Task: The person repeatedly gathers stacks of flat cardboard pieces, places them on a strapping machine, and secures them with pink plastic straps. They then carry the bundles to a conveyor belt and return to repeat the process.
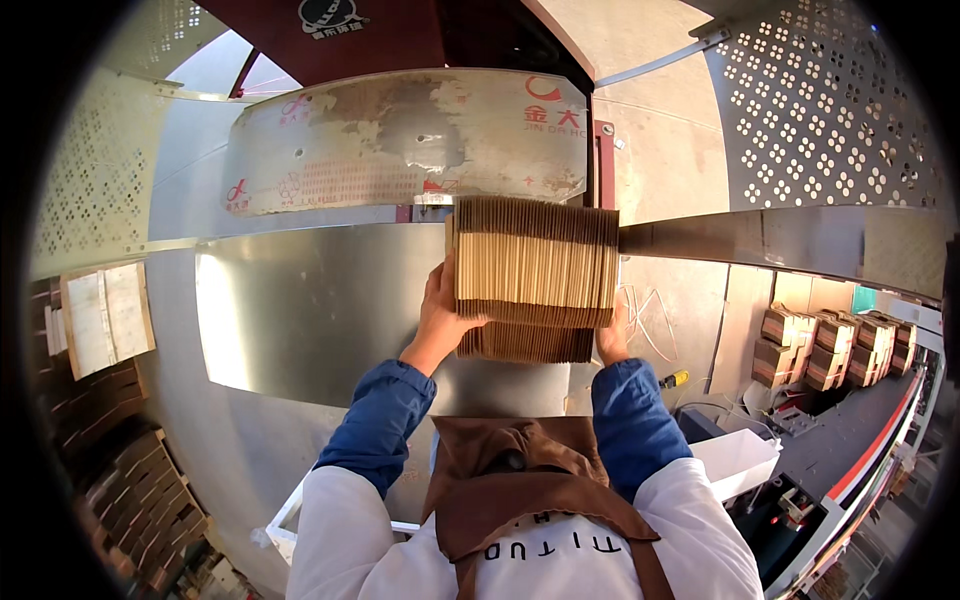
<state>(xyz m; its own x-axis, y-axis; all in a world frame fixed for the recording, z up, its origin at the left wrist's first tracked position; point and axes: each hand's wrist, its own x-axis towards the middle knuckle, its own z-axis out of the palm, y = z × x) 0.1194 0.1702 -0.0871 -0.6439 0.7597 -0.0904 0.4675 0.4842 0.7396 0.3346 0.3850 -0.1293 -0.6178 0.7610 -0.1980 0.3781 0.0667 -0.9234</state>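
Note:
Between my two hands I grip a thick stack of brown folded cardboard pieces (535, 265), pressed together edge-on. A shorter, darker row of cardboard edges (525, 342) shows just below its near side; whether it is part of the same stack I cannot tell. My left hand (443, 318) clasps the left side, thumb along the near edge. On the opposite side, my right hand (612, 335) presses in, its fingers mostly hidden. Beneath and to the left of the stack lies a shiny metal sheet surface (320, 300).
Beyond the metal surface sits a worn panel with red printing (350, 150), below a dark red machine part (400, 40). Perforated metal panels (820, 110) flank both sides. Bundled cardboard (835, 345) rests on a conveyor at right; cardboard piles (140, 500) stand at left. A white bin (740, 462) is near my right elbow.

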